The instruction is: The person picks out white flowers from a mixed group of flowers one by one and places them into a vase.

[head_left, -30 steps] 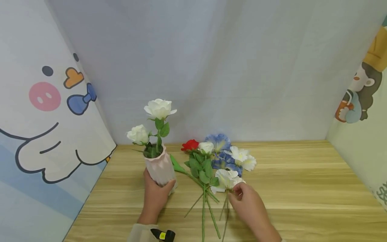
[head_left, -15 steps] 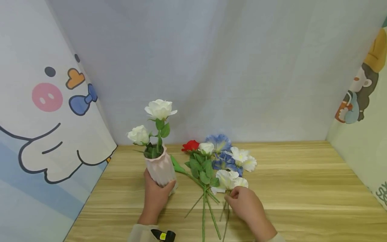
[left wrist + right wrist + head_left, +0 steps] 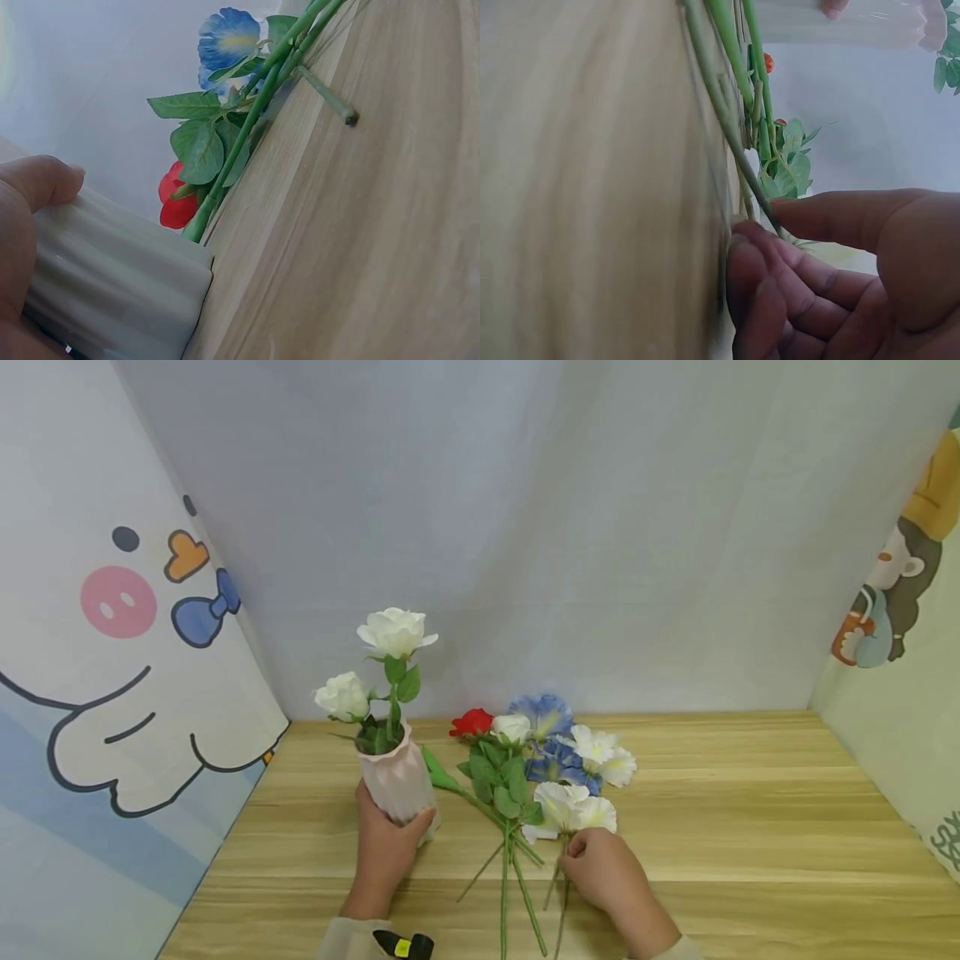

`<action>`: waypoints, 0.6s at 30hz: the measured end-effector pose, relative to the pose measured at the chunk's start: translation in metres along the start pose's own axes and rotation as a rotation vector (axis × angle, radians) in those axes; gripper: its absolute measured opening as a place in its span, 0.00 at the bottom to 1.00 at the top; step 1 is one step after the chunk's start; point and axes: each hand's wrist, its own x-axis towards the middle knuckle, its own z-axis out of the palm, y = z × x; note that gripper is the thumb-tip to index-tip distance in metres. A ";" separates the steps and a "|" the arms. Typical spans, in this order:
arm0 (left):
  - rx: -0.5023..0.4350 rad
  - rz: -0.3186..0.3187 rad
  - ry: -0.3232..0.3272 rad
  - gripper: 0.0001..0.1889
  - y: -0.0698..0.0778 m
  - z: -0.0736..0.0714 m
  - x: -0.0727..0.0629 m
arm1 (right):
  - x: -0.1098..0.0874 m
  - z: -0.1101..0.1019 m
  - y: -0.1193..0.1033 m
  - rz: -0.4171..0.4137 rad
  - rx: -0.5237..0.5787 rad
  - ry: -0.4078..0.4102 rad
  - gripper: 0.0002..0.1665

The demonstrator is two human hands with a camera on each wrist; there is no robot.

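Where your left hand (image 3: 386,843) grips: pale pink vase (image 3: 397,781), on the table (image 3: 750,827), two white roses (image 3: 393,631) inside.
What your right hand (image 3: 609,870) pinches: thin stem (image 3: 739,150), just below white blooms (image 3: 558,803), right of the vase.
Near the vase: red rose (image 3: 472,722), green leaves (image 3: 516,777), blue flowers (image 3: 555,758).

From right hand (image 3: 606,872): table (image 3: 750,827) passable 2–4 o'clock; flowers (image 3: 553,762) block 11–12, vase (image 3: 401,785) at 10, stems (image 3: 506,893) at 9; gap under stems maybe tight.

We see two roses (image 3: 396,632) in the vase (image 3: 397,781). Right of it, we find loose flowers (image 3: 555,758) on the table (image 3: 750,827), before the cloth (image 3: 600,527).
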 end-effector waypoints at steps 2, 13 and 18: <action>0.001 0.004 0.000 0.55 0.001 0.000 -0.001 | 0.000 0.000 0.000 -0.002 0.029 0.007 0.10; 0.011 -0.002 -0.001 0.55 0.002 0.000 -0.002 | 0.000 0.000 0.000 0.053 0.273 0.011 0.04; 0.014 0.000 -0.001 0.55 0.003 0.000 -0.002 | 0.002 -0.001 -0.002 0.060 0.299 0.034 0.03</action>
